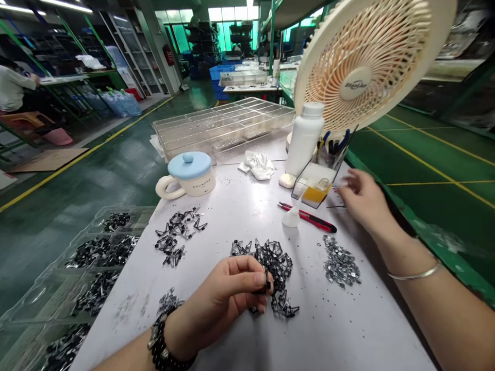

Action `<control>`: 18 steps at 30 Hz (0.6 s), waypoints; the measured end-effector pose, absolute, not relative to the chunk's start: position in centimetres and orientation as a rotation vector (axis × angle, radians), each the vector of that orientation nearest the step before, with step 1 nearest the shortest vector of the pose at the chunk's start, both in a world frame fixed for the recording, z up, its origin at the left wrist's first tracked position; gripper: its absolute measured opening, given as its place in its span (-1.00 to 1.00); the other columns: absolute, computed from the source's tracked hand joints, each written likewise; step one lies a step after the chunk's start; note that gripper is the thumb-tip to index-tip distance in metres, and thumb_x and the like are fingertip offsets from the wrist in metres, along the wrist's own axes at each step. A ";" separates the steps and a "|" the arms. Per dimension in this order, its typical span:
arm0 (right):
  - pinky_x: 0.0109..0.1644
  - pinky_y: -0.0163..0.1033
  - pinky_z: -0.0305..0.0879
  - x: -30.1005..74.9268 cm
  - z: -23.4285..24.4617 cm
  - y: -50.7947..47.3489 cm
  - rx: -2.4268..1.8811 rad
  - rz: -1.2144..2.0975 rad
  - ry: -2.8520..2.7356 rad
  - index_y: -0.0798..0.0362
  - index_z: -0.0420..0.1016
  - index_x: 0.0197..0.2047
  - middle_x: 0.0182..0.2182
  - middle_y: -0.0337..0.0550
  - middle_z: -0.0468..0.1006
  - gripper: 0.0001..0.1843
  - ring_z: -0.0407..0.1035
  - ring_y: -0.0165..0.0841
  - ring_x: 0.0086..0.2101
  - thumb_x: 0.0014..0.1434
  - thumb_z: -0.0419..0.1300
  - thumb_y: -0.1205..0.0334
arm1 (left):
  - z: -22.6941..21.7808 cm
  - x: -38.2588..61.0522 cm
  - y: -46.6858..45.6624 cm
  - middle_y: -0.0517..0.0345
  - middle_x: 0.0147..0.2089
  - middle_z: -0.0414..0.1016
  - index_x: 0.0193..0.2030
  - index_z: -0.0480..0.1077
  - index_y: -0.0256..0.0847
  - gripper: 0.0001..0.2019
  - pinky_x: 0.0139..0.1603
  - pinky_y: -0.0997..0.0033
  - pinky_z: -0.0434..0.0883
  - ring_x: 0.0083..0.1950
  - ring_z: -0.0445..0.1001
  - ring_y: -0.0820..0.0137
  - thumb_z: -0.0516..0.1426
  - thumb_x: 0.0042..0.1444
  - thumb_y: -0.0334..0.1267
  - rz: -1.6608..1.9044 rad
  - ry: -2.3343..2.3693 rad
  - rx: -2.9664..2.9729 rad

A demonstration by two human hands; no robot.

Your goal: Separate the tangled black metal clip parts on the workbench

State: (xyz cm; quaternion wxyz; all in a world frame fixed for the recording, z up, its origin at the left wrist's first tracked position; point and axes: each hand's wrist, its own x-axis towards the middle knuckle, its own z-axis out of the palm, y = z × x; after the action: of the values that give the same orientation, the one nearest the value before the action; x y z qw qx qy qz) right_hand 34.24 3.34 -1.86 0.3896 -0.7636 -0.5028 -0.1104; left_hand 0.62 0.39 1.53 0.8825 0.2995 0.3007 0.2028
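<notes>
Your left hand [228,291] sits at the near edge of the central heap of black clips [276,260]. Thumb and fingertips are pinched tight on one black clip [266,283], which touches the heap's near-left side. A beaded bracelet [160,342] circles that wrist, nearer to you than the heap.

Your right hand [361,198] is beyond the heap and to its right, palm down, fingers stretched towards a clear plastic box [317,180]. The fingertips are blurred, so you cannot tell whether they hold anything or touch the box. A thin bangle [415,273] sits on that wrist, to the right of the heap.

Between the heap and the box lies a red utility knife [309,217], with a small white cone-shaped cap [291,217] just beside its blade end. Just right of the heap is a flatter pile of silvery parts [340,265]. To the heap's left lies a looser scatter of black clips [180,234]. Farther left, off the edge of the white table [348,330], are clear trays [96,252] holding more dark parts.

Beyond the heap stand a cream mug with a blue lid [189,175], a crumpled white cloth [259,166], a white bottle [304,138] and a cream desk fan [363,62]. A clear compartment tray [224,123] lies behind the mug.
</notes>
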 end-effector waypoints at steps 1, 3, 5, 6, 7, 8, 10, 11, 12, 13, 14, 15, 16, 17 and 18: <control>-0.18 -0.21 0.39 34.8 -2.1 3.3 -2.008 -0.195 -1.342 0.13 0.32 0.03 -0.12 -0.06 0.43 -0.61 0.38 -0.39 -0.21 0.21 0.13 0.09 | 1.6 0.6 0.4 0.12 -0.46 0.45 -0.50 0.42 -0.33 -0.84 -0.46 0.56 0.33 -0.52 0.37 0.54 0.31 -0.08 -0.33 0.425 0.630 0.629; -0.11 -0.17 0.40 36.1 -2.0 2.7 -2.137 -0.082 -1.419 0.14 0.36 0.00 -0.13 -0.10 0.45 -0.65 0.39 -0.41 -0.20 0.24 0.10 0.08 | 1.6 0.6 0.4 0.12 -0.46 0.45 -0.51 0.42 -0.35 -0.83 -0.47 0.57 0.32 -0.52 0.37 0.54 0.31 -0.09 -0.32 0.437 0.634 0.640; -0.05 -0.13 0.38 37.5 -1.6 1.7 -2.266 -0.021 -1.450 0.13 0.38 -0.01 -0.09 -0.08 0.44 -0.66 0.38 -0.38 -0.14 0.25 0.09 0.08 | 1.7 0.7 0.4 0.10 -0.44 0.46 -0.50 0.43 -0.35 -0.83 -0.48 0.57 0.32 -0.52 0.38 0.53 0.31 -0.10 -0.32 0.443 0.639 0.649; -0.03 -0.11 0.37 38.3 -1.4 1.2 -2.324 0.006 -1.467 0.13 0.38 -0.01 -0.08 -0.08 0.44 -0.66 0.38 -0.37 -0.13 0.24 0.09 0.09 | 1.7 0.7 0.5 0.10 -0.43 0.46 -0.50 0.43 -0.36 -0.83 -0.48 0.57 0.32 -0.52 0.38 0.53 0.31 -0.10 -0.32 0.445 0.643 0.654; -0.02 -0.11 0.37 38.9 -1.3 0.8 -2.375 0.034 -1.487 0.12 0.38 -0.02 -0.08 -0.08 0.44 -0.67 0.37 -0.36 -0.11 0.24 0.10 0.09 | 1.8 0.7 0.5 0.09 -0.43 0.46 -0.50 0.43 -0.36 -0.83 -0.49 0.57 0.31 -0.52 0.38 0.53 0.32 -0.11 -0.31 0.447 0.649 0.659; -0.01 -0.10 0.36 39.5 -1.2 0.4 -2.415 0.058 -1.508 0.12 0.39 -0.02 -0.07 -0.07 0.43 -0.67 0.37 -0.36 -0.10 0.24 0.10 0.09 | 1.8 0.7 0.5 0.09 -0.43 0.46 -0.50 0.42 -0.35 -0.83 -0.49 0.57 0.31 -0.52 0.38 0.53 0.32 -0.11 -0.31 0.450 0.657 0.662; 0.01 -0.08 0.34 40.2 -1.3 0.1 -2.457 0.084 -1.542 0.11 0.39 -0.01 -0.04 -0.07 0.42 -0.67 0.35 -0.34 -0.08 0.24 0.10 0.09 | 1.9 0.8 0.6 0.11 -0.45 0.46 -0.52 0.42 -0.35 -0.82 -0.49 0.57 0.31 -0.53 0.36 0.54 0.32 -0.12 -0.31 0.456 0.669 0.668; 0.02 -0.07 0.34 40.4 -1.4 0.1 -2.461 0.089 -1.557 0.11 0.38 -0.01 -0.03 -0.06 0.41 -0.66 0.35 -0.33 -0.06 0.23 0.11 0.09 | 2.0 0.8 0.6 0.11 -0.46 0.45 -0.52 0.41 -0.34 -0.82 -0.49 0.58 0.31 -0.53 0.35 0.55 0.33 -0.13 -0.31 0.459 0.671 0.669; 0.03 -0.06 0.33 40.4 -1.5 0.2 -2.453 0.094 -1.569 0.11 0.38 -0.01 -0.03 -0.06 0.41 -0.66 0.34 -0.33 -0.05 0.23 0.11 0.09 | 2.1 0.8 0.7 0.12 -0.46 0.45 -0.52 0.41 -0.34 -0.81 -0.49 0.58 0.31 -0.54 0.34 0.55 0.33 -0.13 -0.31 0.458 0.671 0.673; 0.03 -0.06 0.33 40.3 -1.5 0.2 -2.436 0.100 -1.581 0.12 0.38 -0.01 -0.03 -0.06 0.41 -0.66 0.34 -0.33 -0.06 0.23 0.11 0.09 | 2.1 0.8 0.7 0.12 -0.46 0.45 -0.52 0.41 -0.34 -0.81 -0.48 0.58 0.31 -0.54 0.33 0.56 0.33 -0.13 -0.31 0.459 0.670 0.677; 0.02 -0.07 0.34 40.3 -1.4 0.2 -2.409 0.110 -1.592 0.13 0.39 -0.02 -0.05 -0.06 0.42 -0.66 0.35 -0.33 -0.07 0.23 0.11 0.09 | 2.2 0.8 0.7 0.13 -0.46 0.45 -0.52 0.41 -0.34 -0.81 -0.48 0.57 0.31 -0.54 0.33 0.56 0.32 -0.13 -0.31 0.458 0.668 0.681; -0.01 -0.09 0.35 40.3 -1.0 0.1 -2.374 0.127 -1.602 0.14 0.40 -0.05 -0.08 -0.08 0.44 -0.67 0.36 -0.36 -0.10 0.23 0.11 0.08 | 2.2 0.8 0.8 0.13 -0.46 0.44 -0.52 0.41 -0.34 -0.82 -0.48 0.57 0.30 -0.54 0.33 0.56 0.32 -0.13 -0.31 0.459 0.667 0.686; -0.04 -0.14 0.37 40.2 -0.5 -0.2 -2.331 0.148 -1.606 0.13 0.42 -0.09 -0.13 -0.10 0.46 -0.69 0.38 -0.39 -0.15 0.24 0.10 0.08 | 2.2 0.7 0.8 0.13 -0.46 0.44 -0.52 0.40 -0.34 -0.81 -0.48 0.57 0.30 -0.54 0.33 0.55 0.32 -0.12 -0.31 0.459 0.665 0.689; -0.10 -0.20 0.38 40.2 0.2 -0.6 -2.281 0.164 -1.600 0.12 0.44 -0.15 -0.20 -0.13 0.49 -0.71 0.40 -0.44 -0.22 0.23 0.11 0.07 | 2.2 0.7 0.8 0.12 -0.46 0.44 -0.52 0.40 -0.34 -0.81 -0.47 0.56 0.30 -0.53 0.33 0.55 0.32 -0.12 -0.31 0.457 0.663 0.690; -0.17 -0.27 0.38 40.2 0.9 -1.1 -2.218 0.156 -1.573 0.10 0.47 -0.21 -0.27 -0.17 0.51 -0.72 0.40 -0.47 -0.30 0.21 0.14 0.05 | 2.1 0.7 0.8 0.12 -0.46 0.44 -0.52 0.41 -0.34 -0.81 -0.47 0.56 0.31 -0.53 0.34 0.55 0.32 -0.12 -0.31 0.456 0.662 0.689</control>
State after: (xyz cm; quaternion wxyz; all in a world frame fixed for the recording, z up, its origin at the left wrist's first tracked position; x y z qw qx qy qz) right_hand 40.21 -1.14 0.92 0.2075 -0.7967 -0.5648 0.0562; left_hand 0.71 0.79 2.13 0.8631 0.3284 0.3160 0.2175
